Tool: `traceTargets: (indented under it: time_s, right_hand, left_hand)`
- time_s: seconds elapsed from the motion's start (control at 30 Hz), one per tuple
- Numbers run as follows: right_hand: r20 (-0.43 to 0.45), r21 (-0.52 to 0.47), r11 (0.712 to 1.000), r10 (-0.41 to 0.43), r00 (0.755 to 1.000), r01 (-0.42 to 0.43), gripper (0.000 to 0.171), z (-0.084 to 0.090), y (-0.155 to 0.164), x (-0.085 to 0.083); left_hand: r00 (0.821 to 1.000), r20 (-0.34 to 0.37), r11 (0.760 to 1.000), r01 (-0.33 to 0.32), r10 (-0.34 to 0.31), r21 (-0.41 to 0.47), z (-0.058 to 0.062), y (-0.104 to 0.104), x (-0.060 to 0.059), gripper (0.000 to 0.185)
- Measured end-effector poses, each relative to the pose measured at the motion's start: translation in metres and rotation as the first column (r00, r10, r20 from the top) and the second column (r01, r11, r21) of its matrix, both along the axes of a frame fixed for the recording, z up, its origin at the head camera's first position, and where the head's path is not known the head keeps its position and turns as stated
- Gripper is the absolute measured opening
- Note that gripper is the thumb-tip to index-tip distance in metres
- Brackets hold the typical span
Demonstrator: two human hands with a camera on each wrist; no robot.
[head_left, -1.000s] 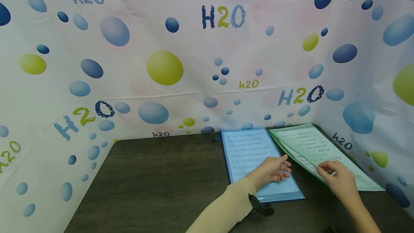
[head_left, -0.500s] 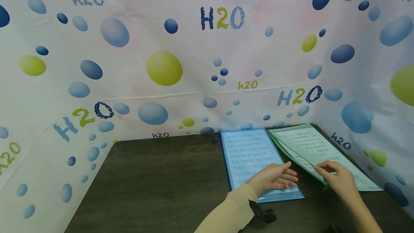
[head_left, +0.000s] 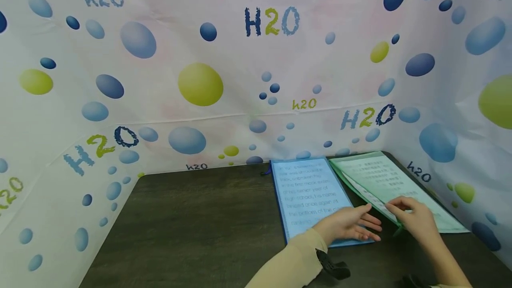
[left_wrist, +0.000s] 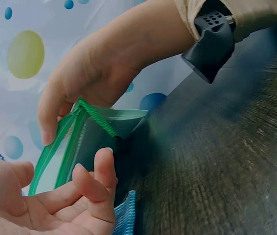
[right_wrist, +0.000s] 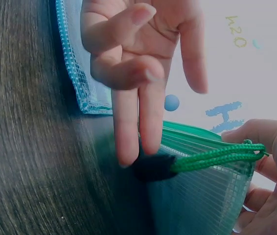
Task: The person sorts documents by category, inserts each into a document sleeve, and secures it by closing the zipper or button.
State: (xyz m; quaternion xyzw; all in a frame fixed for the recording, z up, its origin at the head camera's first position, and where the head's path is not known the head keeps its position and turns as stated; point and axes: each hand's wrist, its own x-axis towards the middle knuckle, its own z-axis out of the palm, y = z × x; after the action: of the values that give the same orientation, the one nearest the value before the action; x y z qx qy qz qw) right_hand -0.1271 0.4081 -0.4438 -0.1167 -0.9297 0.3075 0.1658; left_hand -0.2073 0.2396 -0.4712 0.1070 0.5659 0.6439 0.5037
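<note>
A green zip document pouch [head_left: 396, 174] with printed sheets inside lies on the right side of the table, its near left corner lifted. My right hand [head_left: 418, 218] pinches the pouch's edge at that corner between thumb and fingers. From the same corner hangs the zip's green cord pull [right_wrist: 217, 156], which has a dark end. My left hand [head_left: 352, 225] is held palm up over the lower right corner of a blue zip document pouch [head_left: 304, 190]. In the right wrist view its fingertips [right_wrist: 127, 152] come close to the dark end; whether they touch it I cannot tell.
The dark wooden table [head_left: 192, 230] stretches to the left of the pouches. A white cloth [head_left: 224, 43] with blue and green dots and H2O lettering hangs behind and at the sides. A dark strap [head_left: 334, 266] sits on my left wrist.
My left hand has moved right and slightly down, off the middle of the blue pouch towards the green pouch's corner. My right hand keeps its pinch. The head view has shifted slightly.
</note>
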Motion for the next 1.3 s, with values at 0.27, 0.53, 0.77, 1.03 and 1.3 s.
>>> traceTargets:
  time_s: [0.27, 0.53, 0.77, 1.03, 1.3]
  right_hand:
    - [0.02, -0.038, 0.999, 0.001, 1.0, 0.0, 0.027, -0.001, 0.001, -0.001]
    - [0.03, -0.07, 0.998, 0.001, 1.0, 0.001, 0.029, -0.001, 0.001, -0.001]
    - [0.024, -0.082, 0.997, -0.004, 1.0, 0.006, 0.031, -0.002, 0.001, 0.0]
    - [0.004, -0.068, 0.998, -0.014, 1.0, 0.014, 0.029, -0.004, 0.001, 0.0]
    - [0.041, -0.072, 0.997, -0.017, 0.999, 0.02, 0.035, -0.005, 0.006, 0.0]
  left_hand:
    - [0.991, 0.043, 0.992, 0.125, -0.125, 0.004, -0.005, 0.011, 0.003, 0.065]
    - [0.975, 0.084, 0.978, 0.204, -0.207, 0.04, -0.009, 0.016, 0.007, 0.07]
    - [0.969, 0.061, 0.971, 0.237, -0.238, 0.023, -0.005, 0.01, 0.005, 0.047]
    - [0.964, -0.004, 0.964, 0.264, -0.264, 0.02, -0.003, 0.006, -0.004, 0.028]
    - [0.971, -0.027, 0.97, 0.238, -0.237, 0.048, 0.001, 0.008, -0.009, 0.029]
